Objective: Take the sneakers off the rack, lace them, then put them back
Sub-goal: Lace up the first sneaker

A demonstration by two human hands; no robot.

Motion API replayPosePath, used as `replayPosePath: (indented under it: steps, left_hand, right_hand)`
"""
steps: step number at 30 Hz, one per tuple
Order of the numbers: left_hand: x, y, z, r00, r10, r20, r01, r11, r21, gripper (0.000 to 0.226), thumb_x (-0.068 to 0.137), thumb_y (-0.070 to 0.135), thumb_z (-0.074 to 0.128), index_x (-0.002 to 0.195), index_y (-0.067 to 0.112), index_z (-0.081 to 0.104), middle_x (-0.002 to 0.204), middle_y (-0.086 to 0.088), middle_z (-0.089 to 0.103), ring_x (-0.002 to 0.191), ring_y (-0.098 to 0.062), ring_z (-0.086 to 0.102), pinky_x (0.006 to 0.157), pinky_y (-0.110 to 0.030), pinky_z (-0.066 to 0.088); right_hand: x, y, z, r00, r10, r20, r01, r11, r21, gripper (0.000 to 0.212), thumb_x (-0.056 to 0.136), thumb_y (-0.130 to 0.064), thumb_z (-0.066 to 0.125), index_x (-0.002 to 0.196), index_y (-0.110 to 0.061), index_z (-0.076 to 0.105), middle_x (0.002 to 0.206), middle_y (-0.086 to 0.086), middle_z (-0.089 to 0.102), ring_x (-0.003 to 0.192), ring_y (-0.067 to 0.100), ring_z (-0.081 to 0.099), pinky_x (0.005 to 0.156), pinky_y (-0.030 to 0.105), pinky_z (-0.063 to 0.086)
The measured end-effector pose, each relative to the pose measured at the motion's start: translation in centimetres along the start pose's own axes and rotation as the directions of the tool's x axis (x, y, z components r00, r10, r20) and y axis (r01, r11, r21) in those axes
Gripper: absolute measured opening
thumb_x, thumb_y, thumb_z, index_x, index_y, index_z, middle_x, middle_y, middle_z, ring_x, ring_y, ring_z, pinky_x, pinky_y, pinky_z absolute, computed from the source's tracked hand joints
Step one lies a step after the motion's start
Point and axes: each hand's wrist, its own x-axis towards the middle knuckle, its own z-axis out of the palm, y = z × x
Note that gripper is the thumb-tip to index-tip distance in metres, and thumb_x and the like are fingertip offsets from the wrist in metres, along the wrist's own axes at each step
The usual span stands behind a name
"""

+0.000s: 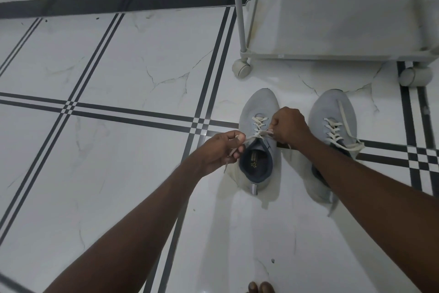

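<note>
Two grey sneakers stand side by side on the tiled floor, toes pointing toward the rack. The left sneaker (pixel 259 112) has its cream lace (pixel 259 124) threaded up the eyelets. My left hand (pixel 219 150) pinches one lace end at the shoe's left side, and my right hand (pixel 288 126) pinches the other end at its right side, both pulled taut across the top eyelets. The right sneaker (pixel 332 107) has loose cream lace ends trailing over its side; my right forearm covers its heel.
A light grey rack on castor wheels (pixel 332 56) stands just beyond the sneakers, its bottom shelf bare. One wheel (pixel 241 68) sits near the left sneaker's toe. White marble floor with black stripes spreads to the left. My toes (pixel 260 288) show at the bottom edge.
</note>
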Motion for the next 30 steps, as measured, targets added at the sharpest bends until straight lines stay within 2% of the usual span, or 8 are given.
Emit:
replayPosePath:
  steps: [2,6,8,12,15,23,26,30]
  left_hand:
    - [0.1,0.8,0.4,1.000,0.016,0.000,-0.016,1.000,0.000,0.019,0.099,0.024,0.059,0.081,0.017,0.060,0.072,0.000,0.054,0.059,-0.009,0.046,0.046,-0.017,0.029]
    - [0.3,1.1,1.2,0.999,-0.047,0.007,0.047,0.999,-0.011,0.032,0.097,0.038,0.058,0.073,0.017,0.058,0.070,0.000,0.055,0.055,-0.009,0.042,0.044,-0.017,0.029]
    - [0.2,0.8,0.9,0.998,-0.056,0.015,0.055,0.997,0.059,0.037,0.099,0.041,0.055,0.072,0.016,0.057,0.068,-0.002,0.052,0.052,-0.009,0.038,0.043,-0.017,0.029]
    - [-0.7,0.8,0.2,0.998,-0.052,-0.040,0.060,0.973,0.222,0.044,0.099,0.040,0.055,0.062,0.018,0.051,0.058,0.001,0.042,0.046,-0.008,0.031,0.043,-0.018,0.024]
    - [-1.3,0.4,0.3,0.997,-0.033,-0.075,0.053,0.961,0.272,0.045,0.098,0.039,0.056,0.059,0.018,0.052,0.056,0.003,0.044,0.046,-0.008,0.033,0.043,-0.017,0.027]
    - [-2.1,-1.0,0.7,0.996,0.010,-0.090,0.009,0.978,0.206,0.048,0.100,0.034,0.056,0.053,0.025,0.064,0.081,-0.016,0.063,0.058,-0.012,0.047,0.046,-0.016,0.034]
    - [-2.3,-1.2,0.3,0.996,-0.021,-0.091,0.037,0.985,0.171,0.046,0.098,0.032,0.057,0.054,0.025,0.065,0.093,-0.016,0.070,0.060,-0.013,0.050,0.052,-0.020,0.036]
    - [-2.0,-0.8,-0.1,0.988,-0.048,-0.145,0.081,0.971,0.227,0.039,0.096,0.037,0.060,0.060,0.023,0.068,0.090,-0.013,0.072,0.068,-0.016,0.061,0.059,-0.023,0.044]
  right_hand:
    - [-0.1,0.4,-0.6,1.000,-0.021,0.012,0.020,0.997,0.069,0.003,0.075,-0.012,0.079,0.077,-0.015,0.078,0.077,0.004,0.074,0.061,0.017,0.063,0.064,0.022,0.047]
    - [-0.1,1.0,-1.0,0.999,-0.007,0.046,-0.003,0.974,0.225,0.014,0.080,-0.019,0.080,0.070,-0.017,0.070,0.054,-0.006,0.063,0.029,-0.002,0.055,0.041,0.003,0.038]
    - [0.3,1.2,-0.6,0.999,0.015,0.045,-0.024,0.982,0.189,0.018,0.079,-0.021,0.081,0.067,-0.014,0.070,0.056,-0.001,0.067,0.035,-0.001,0.058,0.046,0.005,0.043]
    - [1.0,1.1,0.3,0.999,0.039,0.013,-0.039,0.996,0.077,0.019,0.073,-0.021,0.084,0.076,-0.005,0.076,0.083,0.015,0.076,0.079,0.028,0.070,0.066,0.028,0.052]
    - [1.4,0.6,0.3,0.997,0.072,0.007,-0.073,0.996,0.051,0.030,0.069,-0.023,0.086,0.087,-0.001,0.076,0.092,0.017,0.075,0.090,0.034,0.070,0.074,0.035,0.058]
    - [2.1,1.3,0.5,0.993,0.115,0.011,-0.116,0.993,0.023,0.036,0.064,-0.027,0.089,0.089,-0.003,0.077,0.096,0.015,0.075,0.091,0.032,0.070,0.078,0.037,0.060]
    - [2.0,1.4,0.8,0.996,0.085,0.017,-0.085,0.996,0.030,0.032,0.064,-0.026,0.089,0.085,-0.004,0.078,0.092,0.015,0.076,0.087,0.031,0.071,0.077,0.039,0.061]
    - [2.0,1.7,0.7,0.998,0.008,0.055,-0.007,1.000,-0.012,0.022,0.068,-0.020,0.086,0.081,-0.004,0.076,0.089,0.015,0.076,0.087,0.031,0.071,0.077,0.039,0.060]
